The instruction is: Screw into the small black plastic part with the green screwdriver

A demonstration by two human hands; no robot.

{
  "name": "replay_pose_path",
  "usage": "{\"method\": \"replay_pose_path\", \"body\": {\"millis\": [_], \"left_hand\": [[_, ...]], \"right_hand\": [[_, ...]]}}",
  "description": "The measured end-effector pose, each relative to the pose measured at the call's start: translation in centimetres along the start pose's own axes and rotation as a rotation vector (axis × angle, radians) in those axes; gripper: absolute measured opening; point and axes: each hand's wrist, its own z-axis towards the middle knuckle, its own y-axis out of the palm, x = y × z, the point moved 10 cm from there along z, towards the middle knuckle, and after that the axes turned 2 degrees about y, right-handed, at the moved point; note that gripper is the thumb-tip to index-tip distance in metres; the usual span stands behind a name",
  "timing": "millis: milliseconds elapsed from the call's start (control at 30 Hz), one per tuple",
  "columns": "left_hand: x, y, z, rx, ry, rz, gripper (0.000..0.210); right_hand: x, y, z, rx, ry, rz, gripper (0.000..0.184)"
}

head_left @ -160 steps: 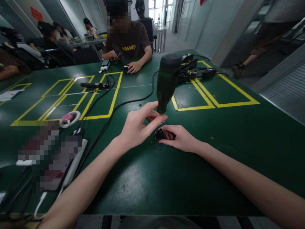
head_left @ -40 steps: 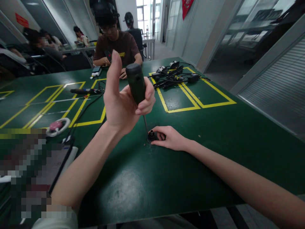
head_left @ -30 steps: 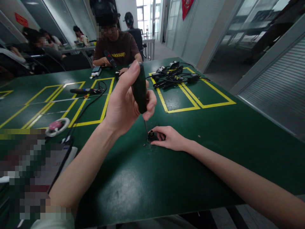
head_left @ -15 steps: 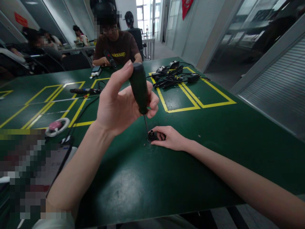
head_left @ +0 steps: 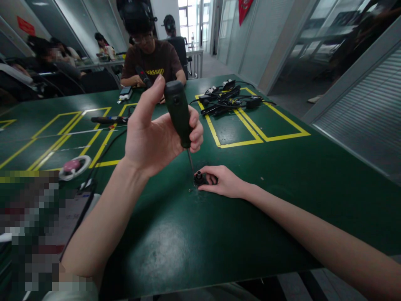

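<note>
My left hand [head_left: 150, 133] is closed around the dark green handle of a screwdriver [head_left: 179, 113], its thumb raised beside the butt end. The thin shaft slants down to the left edge of a small black part [head_left: 199, 179] with a short upright tube on it. My right hand [head_left: 224, 180] pinches that part between thumb and fingertips and holds it against the green table [head_left: 250, 234]. Whether the tip sits in a screw is too small to tell. A tiny speck, perhaps a screw, lies just left of the part.
Black cables and adapters [head_left: 228, 98] lie heaped at the back right, over yellow tape outlines. To the left are a dark-handled tool [head_left: 106, 120], a white ring with a pink middle [head_left: 73, 167] and a black cord. Another person [head_left: 153, 62] sits across the table.
The screwdriver's handle has tilted left and turned a little, showing a hole near its top. My left hand has shifted slightly left with it. My right hand has stayed in place.
</note>
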Motion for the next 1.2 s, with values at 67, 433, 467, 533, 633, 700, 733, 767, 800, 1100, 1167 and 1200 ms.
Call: {"method": "replay_pose_path", "body": {"millis": [67,433,467,533,633,700,733,767,800,1100,1167,1200], "left_hand": [[0.1,0.0,0.0,-0.009,0.011,0.009,0.074],[-0.1,0.5,0.0,-0.088,-0.017,0.042,0.082],[0.0,0.4,0.0,-0.078,-0.011,0.045,0.080],[0.1,0.3,0.0,-0.065,0.003,0.049,0.077],[0.2,0.4,-0.1,-0.085,0.014,0.043,0.072],[0.1,0.6,-0.1,-0.112,0.012,0.040,0.070],[0.1,0.7,-0.1,-0.121,0.013,0.042,0.071],[0.1,0.7,-0.1,-0.126,0.014,0.049,0.073],[0.1,0.7,-0.1,-0.129,0.013,0.060,0.077],[-0.1,0.9,0.0,-0.152,-0.002,0.030,0.073],[-0.1,1.0,0.0,-0.173,0.006,0.030,0.072],[-0.1,1.0,0.0,-0.180,0.005,0.034,0.071]], "right_hand": [[-0.1,0.0,0.0,-0.001,-0.001,0.006,0.035],[-0.1,0.0,0.0,-0.003,0.013,-0.006,0.034],[0.0,0.0,0.0,-0.002,0.013,-0.007,0.034],[0.0,0.0,0.0,-0.001,0.014,-0.004,0.033],[-0.1,0.0,0.0,-0.004,0.015,0.000,0.033],[-0.1,0.0,0.0,-0.007,0.015,-0.001,0.034],[-0.1,0.0,0.0,-0.008,0.015,0.001,0.034],[-0.1,0.0,0.0,-0.009,0.014,0.004,0.033],[-0.1,0.0,0.0,-0.010,0.015,0.008,0.033],[0.0,0.0,0.0,-0.010,0.019,-0.002,0.034],[0.1,0.0,0.0,-0.008,0.018,0.002,0.035],[0.1,0.0,0.0,-0.008,0.018,0.003,0.035]]}}
